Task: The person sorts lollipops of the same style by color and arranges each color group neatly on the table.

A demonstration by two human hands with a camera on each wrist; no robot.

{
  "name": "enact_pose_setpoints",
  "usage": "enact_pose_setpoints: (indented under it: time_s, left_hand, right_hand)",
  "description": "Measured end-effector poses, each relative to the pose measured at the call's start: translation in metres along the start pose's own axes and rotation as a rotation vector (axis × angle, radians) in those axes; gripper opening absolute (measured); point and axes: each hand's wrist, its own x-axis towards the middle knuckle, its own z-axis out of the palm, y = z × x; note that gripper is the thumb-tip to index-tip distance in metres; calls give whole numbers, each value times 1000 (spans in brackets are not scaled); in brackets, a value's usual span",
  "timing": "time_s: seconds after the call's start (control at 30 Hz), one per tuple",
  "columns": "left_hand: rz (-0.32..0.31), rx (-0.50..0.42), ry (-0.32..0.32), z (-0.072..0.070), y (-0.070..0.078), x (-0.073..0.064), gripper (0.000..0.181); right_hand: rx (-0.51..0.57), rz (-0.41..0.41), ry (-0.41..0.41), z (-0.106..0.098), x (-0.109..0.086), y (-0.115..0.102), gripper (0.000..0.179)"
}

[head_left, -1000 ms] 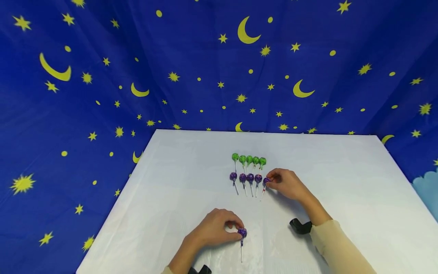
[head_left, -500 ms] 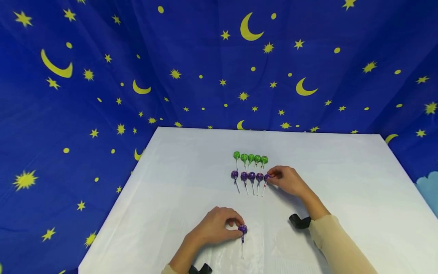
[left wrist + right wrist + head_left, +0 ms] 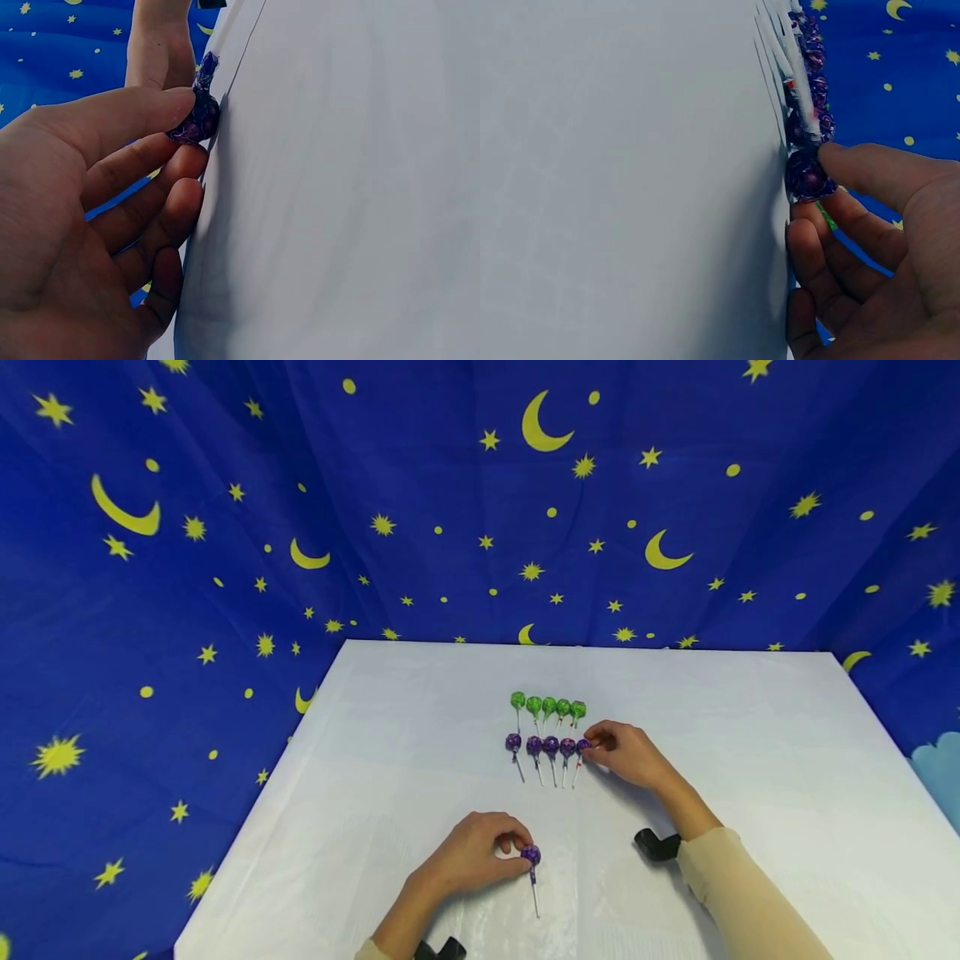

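Observation:
Near the front of the table my left hand (image 3: 480, 853) pinches the head of a purple-wrapped lollipop (image 3: 531, 855) between thumb and fingers; its white stick points toward me. The left wrist view shows that same purple lollipop (image 3: 196, 120) by the thumb tip. Farther back, my right hand (image 3: 626, 752) pinches the purple lollipop (image 3: 810, 176) at the right end of a row. Several other purple lollipops (image 3: 551, 746) lie to its left, sticks toward me. Behind them lies a row of several green lollipops (image 3: 549, 705).
A white cloth covers the table (image 3: 405, 718). Blue curtains (image 3: 450, 468) with yellow stars and moons hang behind and at the sides. Black wrist devices (image 3: 657, 845) show under both forearms.
The left hand's lollipop has turned slightly, its stick end swinging right and away from me. The right hand has brought the end lollipop slightly closer to the purple row.

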Motion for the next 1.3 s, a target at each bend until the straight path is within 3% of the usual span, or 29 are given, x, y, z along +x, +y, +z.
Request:
enact_pose_setpoints:
  time_s: [0.43, 1.3]
  left_hand:
    - [1, 2, 3, -1, 0, 0, 17]
    - [16, -27, 22, -8, -3, 4, 18]
  right_hand:
    - [5, 15, 23, 2, 0, 3, 33]
    - [8, 28, 31, 4, 0, 3, 29]
